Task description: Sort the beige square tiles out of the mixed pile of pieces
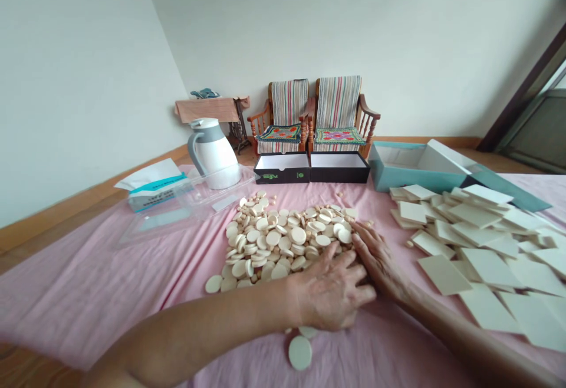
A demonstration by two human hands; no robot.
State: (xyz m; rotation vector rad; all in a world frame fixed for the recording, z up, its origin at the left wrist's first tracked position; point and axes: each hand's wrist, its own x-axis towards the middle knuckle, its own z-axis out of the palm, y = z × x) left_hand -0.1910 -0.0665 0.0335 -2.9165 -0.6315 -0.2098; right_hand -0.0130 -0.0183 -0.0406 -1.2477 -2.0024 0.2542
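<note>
A broad pile of pale round wooden discs, mixed with small wooden beads, lies on the pink cloth. My left hand reaches across to the pile's right side, palm down with its fingers spread over the discs. Beside it, my right hand rests along the pile's right edge, fingers stretched forward and touching the discs. What lies under the palms is hidden. One loose disc sits near the front, below my left forearm.
Square wooden tiles are heaped at the right, before a teal box. Two black boxes stand behind the pile. At the left are a white jug, a tissue pack and a clear plastic tray. Armchairs stand beyond.
</note>
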